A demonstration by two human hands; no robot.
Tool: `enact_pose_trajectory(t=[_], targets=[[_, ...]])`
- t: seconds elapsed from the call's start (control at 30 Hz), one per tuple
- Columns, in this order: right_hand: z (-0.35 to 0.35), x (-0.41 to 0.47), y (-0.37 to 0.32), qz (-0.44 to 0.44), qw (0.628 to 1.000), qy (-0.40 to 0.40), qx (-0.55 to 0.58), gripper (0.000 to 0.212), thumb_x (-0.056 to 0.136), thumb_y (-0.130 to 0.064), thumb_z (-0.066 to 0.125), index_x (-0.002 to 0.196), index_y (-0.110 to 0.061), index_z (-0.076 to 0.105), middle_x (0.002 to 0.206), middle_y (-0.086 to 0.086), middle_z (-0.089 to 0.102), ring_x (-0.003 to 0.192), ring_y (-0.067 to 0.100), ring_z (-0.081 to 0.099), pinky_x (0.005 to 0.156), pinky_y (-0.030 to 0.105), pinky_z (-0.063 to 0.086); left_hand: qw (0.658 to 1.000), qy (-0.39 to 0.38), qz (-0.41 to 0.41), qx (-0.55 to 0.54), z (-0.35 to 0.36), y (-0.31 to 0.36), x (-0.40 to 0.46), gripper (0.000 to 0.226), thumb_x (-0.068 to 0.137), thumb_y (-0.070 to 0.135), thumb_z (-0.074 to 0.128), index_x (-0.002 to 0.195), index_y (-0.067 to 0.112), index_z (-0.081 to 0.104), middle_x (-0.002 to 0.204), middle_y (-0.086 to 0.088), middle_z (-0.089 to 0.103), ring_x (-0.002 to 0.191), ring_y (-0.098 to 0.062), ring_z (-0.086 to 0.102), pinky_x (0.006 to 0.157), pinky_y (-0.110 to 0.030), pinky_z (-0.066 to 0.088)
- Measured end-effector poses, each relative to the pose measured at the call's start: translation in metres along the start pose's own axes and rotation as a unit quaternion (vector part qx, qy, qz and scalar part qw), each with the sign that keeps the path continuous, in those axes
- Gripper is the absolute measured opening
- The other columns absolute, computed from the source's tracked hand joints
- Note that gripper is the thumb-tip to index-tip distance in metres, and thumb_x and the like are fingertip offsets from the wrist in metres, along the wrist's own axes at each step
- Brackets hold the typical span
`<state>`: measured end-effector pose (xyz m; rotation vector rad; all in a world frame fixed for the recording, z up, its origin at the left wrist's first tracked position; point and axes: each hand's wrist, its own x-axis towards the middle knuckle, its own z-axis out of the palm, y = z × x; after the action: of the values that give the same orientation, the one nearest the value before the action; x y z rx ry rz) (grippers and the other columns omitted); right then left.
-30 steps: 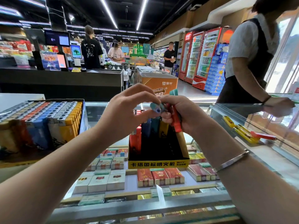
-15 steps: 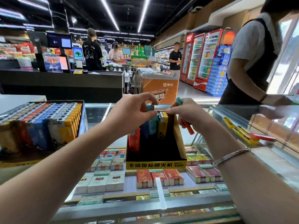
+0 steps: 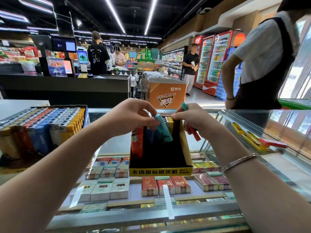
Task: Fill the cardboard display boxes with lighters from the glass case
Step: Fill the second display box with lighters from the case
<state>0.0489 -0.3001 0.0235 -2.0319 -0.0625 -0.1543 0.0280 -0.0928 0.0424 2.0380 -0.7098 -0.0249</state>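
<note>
The left hand (image 3: 131,115) has its fingers pinched on a teal lighter (image 3: 163,127), tilted into the yellow-fronted display box (image 3: 160,171) just below. The right hand (image 3: 196,120) has fingers curled around a red lighter (image 3: 195,135) and another teal lighter (image 3: 184,106), just right of the box.

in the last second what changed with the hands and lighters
The left hand took a teal lighter from the bunch and is lowering it into the yellow-fronted box. The right hand drew back right, holding red and teal ones. The full box stayed put.
</note>
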Motion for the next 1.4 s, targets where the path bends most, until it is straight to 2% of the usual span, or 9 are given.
enact_pose_trajectory(t=[0.17,0.33,0.43,0.77,0.93,1.03,1.17,1.3,1.4], targets=[[-0.001,0.0,0.001,-0.001,1.0,-0.008,0.005,0.015,0.085,-0.013,0.064,0.092,-0.002,0.057,0.064,0.01,0.05,0.033,0.009,0.045,0.036,0.02,0.038,0.983,0.096,0.072,0.136,0.004,-0.001,0.004,0.012,0.072,0.029,0.075,0.077,0.027,0.064,0.073,0.01,0.064,0.068,0.002,0.058,0.058,-0.012,0.046],[-0.002,0.0,0.001,-0.006,1.0,-0.014,0.008,0.014,0.085,-0.012,0.064,0.09,-0.002,0.057,0.064,0.01,0.05,0.034,0.01,0.046,0.035,0.02,0.038,0.956,0.104,0.109,0.252,0.015,-0.001,0.008,0.021,0.076,0.025,0.074,0.081,0.04,0.06,0.069,0.022,0.058,0.067,0.005,0.055,0.058,-0.012,0.04],[-0.002,0.0,0.001,-0.009,1.0,-0.016,0.009,0.011,0.084,-0.012,0.064,0.087,-0.004,0.057,0.065,0.01,0.05,0.034,0.009,0.046,0.035,0.02,0.038,0.936,0.122,0.142,0.299,0.016,-0.002,0.011,0.017,0.073,0.024,0.076,0.083,0.033,0.067,0.073,0.026,0.051,0.071,0.006,0.049,0.061,-0.017,0.036],[-0.003,-0.004,-0.001,-0.018,0.999,-0.027,-0.006,0.011,0.086,-0.011,0.062,0.089,-0.003,0.056,0.063,0.009,0.049,0.033,0.007,0.046,0.035,0.018,0.036,0.901,0.081,0.118,0.41,0.022,0.003,0.021,0.006,0.081,0.031,0.067,0.086,0.03,0.069,0.092,0.01,0.06,0.091,-0.014,0.053,0.073,-0.032,0.047],[-0.005,-0.005,-0.003,-0.011,1.0,-0.018,0.008,0.011,0.084,-0.011,0.065,0.087,-0.004,0.057,0.06,0.009,0.049,0.032,0.008,0.046,0.033,0.016,0.035,0.884,0.017,0.073,0.461,0.013,0.003,0.015,0.027,0.093,0.045,0.044,0.114,0.046,0.06,0.103,0.02,0.047,0.099,-0.007,0.038,0.067,-0.024,0.032],[-0.007,-0.004,-0.004,0.002,0.999,-0.003,0.05,0.013,0.086,-0.015,0.063,0.088,-0.006,0.054,0.063,0.005,0.049,0.038,0.008,0.045,0.037,0.018,0.038,0.91,-0.061,0.014,0.41,0.009,-0.001,0.011,0.039,0.093,0.051,0.038,0.13,0.044,0.046,0.114,0.017,0.038,0.103,-0.005,0.025,0.084,-0.027,0.023],[-0.013,-0.003,-0.006,0.009,0.976,-0.003,0.216,0.02,0.094,-0.021,0.053,0.083,-0.005,0.054,0.06,0.005,0.05,0.044,0.012,0.051,0.043,0.022,0.045,0.942,-0.089,-0.02,0.323,0.009,-0.008,0.01,0.045,0.09,0.056,0.037,0.134,0.044,0.041,0.114,0.02,0.033,0.106,-0.001,0.018,0.091,-0.027,0.015],[-0.013,-0.003,-0.011,-0.019,0.94,0.001,0.341,0.021,0.091,-0.025,0.056,0.078,-0.009,0.055,0.057,0.003,0.059,0.051,0.015,0.057,0.051,0.025,0.052,0.972,-0.04,0.013,0.23,0.009,-0.011,0.009,0.03,0.091,0.048,0.043,0.119,0.044,0.054,0.105,0.027,0.041,0.111,-0.002,0.023,0.093,-0.03,0.02],[-0.012,-0.005,-0.015,-0.064,0.94,0.011,0.334,0.02,0.086,-0.031,0.058,0.078,-0.013,0.055,0.061,0.001,0.06,0.053,0.009,0.056,0.051,0.022,0.047,0.982,0.01,0.059,0.177,0.011,-0.007,0.006,0.013,0.085,0.052,0.048,0.095,0.05,0.057,0.098,0.034,0.046,0.11,0.0,0.028,0.089,-0.029,0.025]])
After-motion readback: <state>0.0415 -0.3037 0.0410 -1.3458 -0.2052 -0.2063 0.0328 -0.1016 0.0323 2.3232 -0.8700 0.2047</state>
